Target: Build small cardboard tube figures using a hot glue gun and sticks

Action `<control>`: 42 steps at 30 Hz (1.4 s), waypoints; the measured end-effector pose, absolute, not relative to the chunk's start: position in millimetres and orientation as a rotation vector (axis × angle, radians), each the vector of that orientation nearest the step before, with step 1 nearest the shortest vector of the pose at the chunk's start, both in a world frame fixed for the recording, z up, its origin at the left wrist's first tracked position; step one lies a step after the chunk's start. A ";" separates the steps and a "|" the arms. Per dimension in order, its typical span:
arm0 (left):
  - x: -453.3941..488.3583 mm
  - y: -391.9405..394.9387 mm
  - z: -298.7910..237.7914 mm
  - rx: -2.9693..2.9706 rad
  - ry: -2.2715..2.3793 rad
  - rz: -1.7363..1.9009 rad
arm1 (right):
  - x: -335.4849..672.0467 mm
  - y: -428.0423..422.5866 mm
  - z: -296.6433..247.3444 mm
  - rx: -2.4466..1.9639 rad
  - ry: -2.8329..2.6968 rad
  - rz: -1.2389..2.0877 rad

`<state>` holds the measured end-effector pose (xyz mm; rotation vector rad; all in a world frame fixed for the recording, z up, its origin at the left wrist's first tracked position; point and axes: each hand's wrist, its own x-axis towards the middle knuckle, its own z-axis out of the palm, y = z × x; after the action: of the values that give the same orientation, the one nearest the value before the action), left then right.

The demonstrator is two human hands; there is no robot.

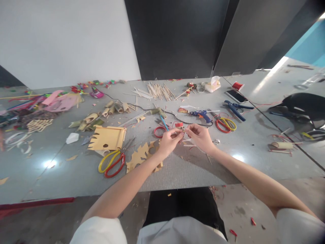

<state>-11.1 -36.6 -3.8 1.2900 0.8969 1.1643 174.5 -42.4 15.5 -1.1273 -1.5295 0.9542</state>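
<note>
My left hand [169, 141] and my right hand [200, 136] meet over the middle of the grey table [76, 173]. Both pinch a small pale piece [183, 130] between their fingertips; it is too small to name. Thin sticks [189, 144] lie on the table just below my hands. A red ring [159, 131] and a blue stick [164, 122] lie just beyond my left hand. A jagged tan cardboard cutout [142, 156] lies under my left wrist.
Red-and-yellow scissors [113, 162] lie left of the cutout, beside a tan cardboard box piece [108, 138]. A blue glue gun [201, 115], more scissors [225, 124], blue pliers [236, 109], a phone [237, 96], a stick pile [159, 90] and bamboo pieces [88, 121] are spread around.
</note>
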 end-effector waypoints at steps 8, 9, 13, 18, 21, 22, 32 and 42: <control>-13.5 -33.3 -6.1 1.237 0.924 1.200 | 194.5 -25.3 18.0 -1.215 -1.752 0.579; -14.0 -32.5 -6.3 1.215 0.930 1.203 | 203.9 -17.0 20.7 -1.276 -1.780 0.435; -16.6 -28.7 -6.8 1.156 0.951 1.206 | 249.5 23.8 24.1 -1.775 -1.932 -0.102; -18.6 -26.8 -5.3 1.121 0.949 1.214 | 281.5 62.5 9.1 -2.196 -2.076 -0.046; -18.9 -25.8 -5.4 1.114 0.934 1.226 | 285.0 73.4 1.6 -2.204 -2.073 0.068; -19.0 -25.2 -5.8 1.112 0.931 1.232 | 286.0 75.2 0.4 -2.188 -2.056 0.097; -21.0 -21.8 -7.3 1.115 0.953 1.303 | 287.7 48.4 12.8 -1.696 -1.691 0.318; -24.7 -24.7 0.5 1.210 1.098 1.448 | 247.2 -2.0 29.4 -1.593 -1.580 0.202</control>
<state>-24.7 -24.7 0.5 1.2101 1.0985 1.4476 247.2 -2.0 29.4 -1.5930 -1.5799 0.2024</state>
